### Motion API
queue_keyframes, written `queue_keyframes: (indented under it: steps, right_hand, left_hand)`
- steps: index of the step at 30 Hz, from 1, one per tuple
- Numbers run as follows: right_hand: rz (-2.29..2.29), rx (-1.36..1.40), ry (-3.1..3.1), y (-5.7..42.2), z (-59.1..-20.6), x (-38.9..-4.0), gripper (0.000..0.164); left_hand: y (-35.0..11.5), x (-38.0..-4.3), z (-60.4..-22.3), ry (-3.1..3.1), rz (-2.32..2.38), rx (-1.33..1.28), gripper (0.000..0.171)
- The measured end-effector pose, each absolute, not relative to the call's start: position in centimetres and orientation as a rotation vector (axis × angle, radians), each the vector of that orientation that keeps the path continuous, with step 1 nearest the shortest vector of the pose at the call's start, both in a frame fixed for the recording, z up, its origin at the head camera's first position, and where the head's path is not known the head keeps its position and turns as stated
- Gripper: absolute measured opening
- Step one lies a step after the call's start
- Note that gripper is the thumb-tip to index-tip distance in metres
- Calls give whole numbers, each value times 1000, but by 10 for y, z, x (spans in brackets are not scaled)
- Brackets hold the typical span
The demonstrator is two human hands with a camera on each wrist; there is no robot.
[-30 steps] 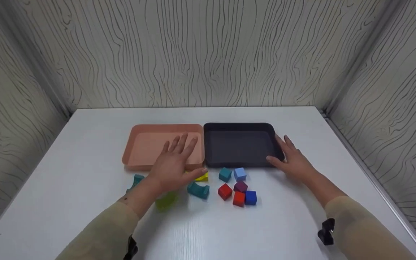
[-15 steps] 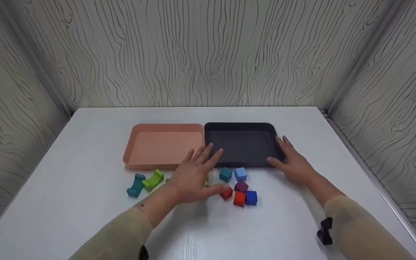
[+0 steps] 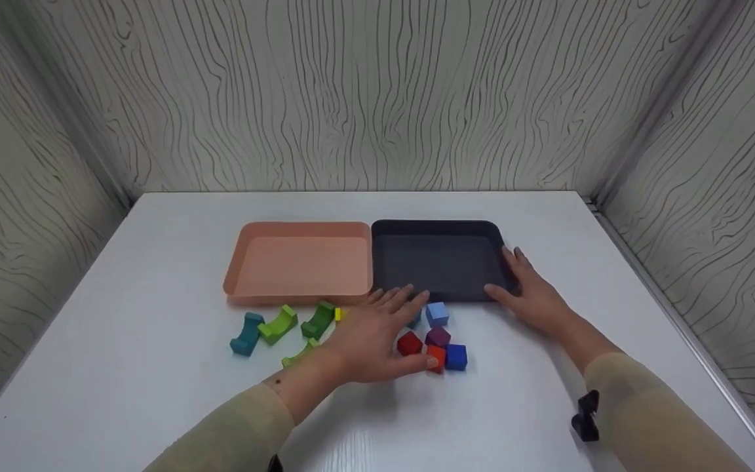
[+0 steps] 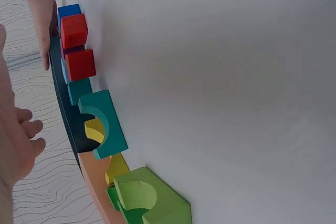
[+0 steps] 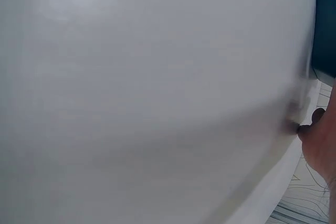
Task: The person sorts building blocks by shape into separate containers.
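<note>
My left hand (image 3: 371,337) hovers palm down over the blocks, its fingers spread and holding nothing. Its thumb passes above a red cube (image 3: 436,364), beside a second red cube (image 3: 409,343), a purple cube (image 3: 438,337), a blue cube (image 3: 457,357) and a light blue cube (image 3: 437,314). A teal arch block (image 4: 111,119), hidden by that hand in the head view, shows in the left wrist view. At the right edge of the black tray (image 3: 440,228), my right hand (image 3: 535,295) rests with fingers extended along the side and thumb at the front corner.
A pink tray (image 3: 305,229) adjoins the black one on the left. Before it lie another teal arch block (image 3: 247,334), two lime ones, a green one (image 3: 318,320) and a partly covered yellow block (image 3: 340,314). Patterned walls border the white table (image 3: 122,367).
My left hand has moved right and nearer, from over the pink tray to above the cubes, uncovering the lime and green arch blocks. The right hand has stayed at the black tray.
</note>
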State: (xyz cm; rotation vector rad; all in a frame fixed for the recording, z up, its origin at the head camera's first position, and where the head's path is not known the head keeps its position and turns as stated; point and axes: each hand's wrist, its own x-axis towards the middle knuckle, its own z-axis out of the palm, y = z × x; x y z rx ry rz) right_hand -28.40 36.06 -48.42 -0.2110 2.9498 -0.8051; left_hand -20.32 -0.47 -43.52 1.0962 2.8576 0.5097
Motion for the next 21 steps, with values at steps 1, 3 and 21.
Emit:
queue_keyframes:
  steps: [1, 3, 21]
  right_hand:
    - [-806, -212, 2951, 361, -484, -284, 101]
    - [-810, -218, 2954, 361, -485, -285, 102]
    - [-858, -192, 2981, 359, -495, -288, 102]
  left_hand:
    - [-4, -203, -436, 2856, 508, 1106, 99]
    - [-2, -202, -438, 2853, 495, 1129, 96]
    - [9, -202, -453, 2889, 617, 1019, 53]
